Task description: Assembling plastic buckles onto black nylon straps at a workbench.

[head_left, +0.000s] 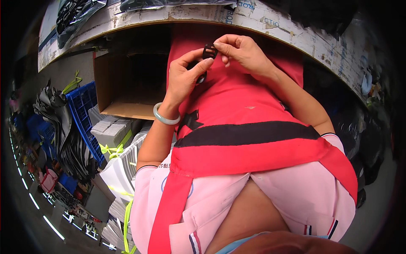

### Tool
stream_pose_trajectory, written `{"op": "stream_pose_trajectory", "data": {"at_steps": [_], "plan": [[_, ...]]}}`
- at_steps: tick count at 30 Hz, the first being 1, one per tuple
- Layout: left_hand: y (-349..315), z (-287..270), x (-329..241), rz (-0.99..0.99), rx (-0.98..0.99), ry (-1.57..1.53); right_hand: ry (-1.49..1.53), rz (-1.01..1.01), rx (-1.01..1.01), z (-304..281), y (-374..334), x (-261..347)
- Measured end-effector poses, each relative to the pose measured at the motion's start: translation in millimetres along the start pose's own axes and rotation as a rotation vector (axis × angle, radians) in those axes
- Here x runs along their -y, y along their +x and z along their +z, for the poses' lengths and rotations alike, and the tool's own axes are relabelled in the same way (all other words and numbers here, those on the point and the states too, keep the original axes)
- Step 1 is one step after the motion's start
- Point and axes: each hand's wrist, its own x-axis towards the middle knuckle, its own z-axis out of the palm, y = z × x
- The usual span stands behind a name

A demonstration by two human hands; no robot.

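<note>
A small black plastic buckle with slots through it is held up over my lap, in front of the red apron. My left hand is closed, gripping the buckle between thumb and forefinger. Part of another black piece shows below that thumb; its kind is unclear, and the palm hides the rest. My right hand pinches at the upper right side of the buckle, thumb and forefinger together, the other fingers curled beneath. Whether a strap runs through the buckle cannot be made out.
A worn white table edge curves just beyond my hands, with black plastic-wrapped bundles on top. Left of my lap are an open cardboard box, a blue crate, black sheets and grey-white stacks tied with yellow-green strips.
</note>
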Motion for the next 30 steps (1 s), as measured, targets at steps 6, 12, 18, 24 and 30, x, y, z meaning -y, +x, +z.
{"op": "stream_pose_trajectory", "data": {"at_steps": [6, 12, 18, 24, 30], "plan": [[14, 1, 3, -0.095, 0.010, -0.227, -0.258, -0.278, -0.038, -20, 0, 16], [27, 0, 12, -0.247, 0.206, -0.645, -1.279, -0.680, -0.728, -109, 51, 64], [24, 2, 18, -0.263, 0.200, -0.589, -1.423, -0.581, -0.473, -133, 26, 32], [26, -5, 28, -0.327, 0.196, -0.740, -1.296, -0.685, -0.517, -133, -14, 7], [35, 9, 9, -0.274, 0.177, -0.557, -1.374, -0.950, -0.591, -101, -4, 28]]}}
